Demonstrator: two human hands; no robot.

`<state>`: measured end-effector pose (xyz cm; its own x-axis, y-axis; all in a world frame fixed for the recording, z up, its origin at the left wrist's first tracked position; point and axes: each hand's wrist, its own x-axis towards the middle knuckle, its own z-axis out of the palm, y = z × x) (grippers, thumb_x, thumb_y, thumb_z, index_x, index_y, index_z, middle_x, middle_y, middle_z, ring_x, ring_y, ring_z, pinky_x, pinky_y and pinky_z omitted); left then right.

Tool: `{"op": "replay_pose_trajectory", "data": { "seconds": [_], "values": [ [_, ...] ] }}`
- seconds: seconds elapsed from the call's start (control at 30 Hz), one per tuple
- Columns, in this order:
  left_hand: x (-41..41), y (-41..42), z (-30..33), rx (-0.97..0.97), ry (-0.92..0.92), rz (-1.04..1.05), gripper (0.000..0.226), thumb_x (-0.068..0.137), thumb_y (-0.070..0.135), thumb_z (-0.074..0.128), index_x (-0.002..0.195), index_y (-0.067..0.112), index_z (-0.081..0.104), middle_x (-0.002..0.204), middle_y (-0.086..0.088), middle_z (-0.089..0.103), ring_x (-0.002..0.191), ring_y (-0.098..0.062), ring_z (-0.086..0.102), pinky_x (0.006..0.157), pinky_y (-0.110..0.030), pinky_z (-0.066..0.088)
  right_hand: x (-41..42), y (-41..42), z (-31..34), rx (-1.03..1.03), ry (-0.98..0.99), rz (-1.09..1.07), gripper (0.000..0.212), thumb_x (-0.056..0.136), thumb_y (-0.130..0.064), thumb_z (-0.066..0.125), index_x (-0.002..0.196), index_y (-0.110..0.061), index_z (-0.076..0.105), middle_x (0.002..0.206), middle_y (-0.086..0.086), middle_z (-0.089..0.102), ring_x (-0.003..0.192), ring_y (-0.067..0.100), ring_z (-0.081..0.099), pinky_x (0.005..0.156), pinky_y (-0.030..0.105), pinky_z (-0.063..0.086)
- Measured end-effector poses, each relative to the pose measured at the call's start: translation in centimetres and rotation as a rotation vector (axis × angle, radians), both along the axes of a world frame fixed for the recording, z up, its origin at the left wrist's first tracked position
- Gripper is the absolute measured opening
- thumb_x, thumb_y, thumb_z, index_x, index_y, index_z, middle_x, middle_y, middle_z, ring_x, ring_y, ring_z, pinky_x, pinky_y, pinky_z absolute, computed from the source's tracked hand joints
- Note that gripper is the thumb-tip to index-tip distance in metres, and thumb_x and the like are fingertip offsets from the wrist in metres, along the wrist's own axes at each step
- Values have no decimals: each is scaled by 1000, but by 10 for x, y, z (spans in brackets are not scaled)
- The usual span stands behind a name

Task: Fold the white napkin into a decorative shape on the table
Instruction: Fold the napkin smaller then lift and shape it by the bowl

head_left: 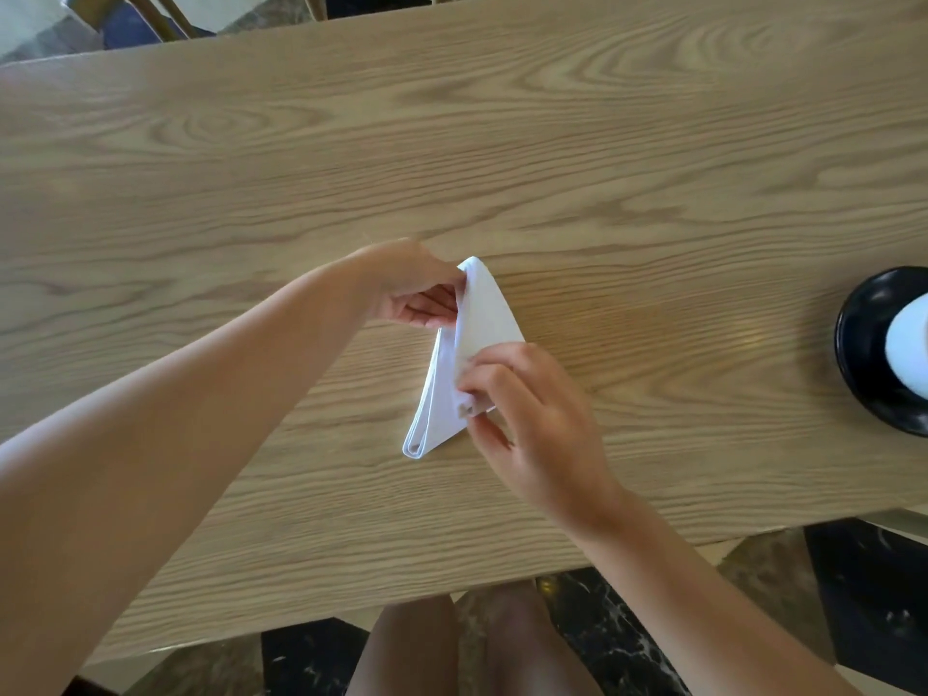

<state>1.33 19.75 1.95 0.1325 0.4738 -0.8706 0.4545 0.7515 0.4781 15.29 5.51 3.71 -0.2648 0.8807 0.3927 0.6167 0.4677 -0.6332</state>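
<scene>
While the white napkin [482, 319] stands folded on the wooden surface [602, 143], it is pinched by both the left hand [407, 288] and the right hand [532, 414] fingers.

Wooden table [552, 118] bears a napkin [452, 394] (white) and black dish [858, 344].

Person seen from head cam: both forearms bare, no sleeves visible up to frame edges at lower left and lower right. Left hand [407, 288] & right hand [532, 419] bare, no gloves. No rings, watch or bracelet visible on fingers or wrists. Nails short, unpainted as far as can be told. Bottom centre of frame: two bare knees below the table edge, no clothing in view there.
</scene>
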Motion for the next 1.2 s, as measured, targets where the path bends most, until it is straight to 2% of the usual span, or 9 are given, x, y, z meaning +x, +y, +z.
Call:
{"op": "replay_pose_trajectory", "data": {
  "seconds": [0.17, 0.33, 0.57, 0.67, 0.77, 0.87, 0.93, 1.07, 1.2],
  "values": [
    [1, 4, 8, -74, -8, -75, 37, 84, 40, 62, 95, 5, 66, 80, -5, 71, 66, -14, 69, 55, -21, 57, -13, -2, -10, -30, -5, 88, 14, 76, 7, 61, 75, -7, 64, 82, 5, 67, 78, 21, 64, 63, 34, 51],
    [5, 3, 12, 95, 116, -250, 5, 84, 6, 63, 89, 6, 65, 83, -6, 66, 71, -12, 62, 68, -20, 54, -29, -10, -26, -37, -133, 152, 16, 80, 6, 58, 75, -7, 64, 80, 6, 66, 69, 24, 62, 55, 37, 50],
    [-2, -7, 8, 290, 140, -292, 16, 81, 0, 62, 96, 4, 68, 77, -6, 65, 69, -14, 64, 64, -16, 55, -34, -19, -42, -61, -184, 159, 28, 88, 2, 46, 77, -12, 68, 82, 2, 67, 78, 20, 65, 59, 32, 51],
    [-7, -13, 2, 436, 161, -251, 25, 74, 2, 71, 96, 6, 61, 74, -2, 63, 66, -18, 65, 67, -25, 58, -32, -22, -48, -75, -243, 190, 19, 83, 0, 54, 79, -11, 68, 86, 3, 68, 86, 20, 65, 67, 31, 53],
    [-8, -28, -2, 616, 212, -230, 27, 75, 12, 71, 98, 12, 56, 80, 3, 64, 68, -12, 62, 59, -11, 46, -30, -26, -52, -106, -246, 223, 12, 84, -10, 57, 88, -7, 68, 96, 5, 69, 101, 21, 63, 81, 32, 52],
    [-12, -64, -3, 951, 315, -40, 33, 88, 12, 56, 121, 7, 52, 115, -3, 61, 106, -17, 58, 87, -12, 39, -20, -30, -50, -106, -112, 181, 21, 89, -8, 51, 101, -1, 67, 109, 11, 68, 114, 24, 58, 91, 36, 49],
    [-16, -99, -2, 1152, 449, 77, 41, 94, 12, 43, 134, 3, 42, 137, -5, 47, 131, -19, 40, 107, -17, 24, -10, -18, -49, -59, -100, 49, 30, 91, -7, 46, 115, 1, 62, 123, 15, 63, 124, 27, 51, 104, 37, 41],
    [-3, -165, -15, 1150, 650, -118, 55, 95, 22, 29, 147, 7, 17, 155, -5, 15, 144, -17, 11, 117, -41, 4, -4, 28, -48, -151, -374, -40, 47, 97, -21, 31, 142, -9, 33, 151, 9, 33, 142, 23, 20, 116, 40, 16],
    [11, -183, -39, 1009, 688, -362, 53, 97, 23, 29, 146, 7, 20, 154, -8, 17, 143, -21, 13, 116, -49, 15, -5, 58, -60, -227, -601, 158, 56, 96, -32, 28, 147, -12, 16, 157, 7, 14, 144, 18, 5, 118, 43, 9]
  ]
}}
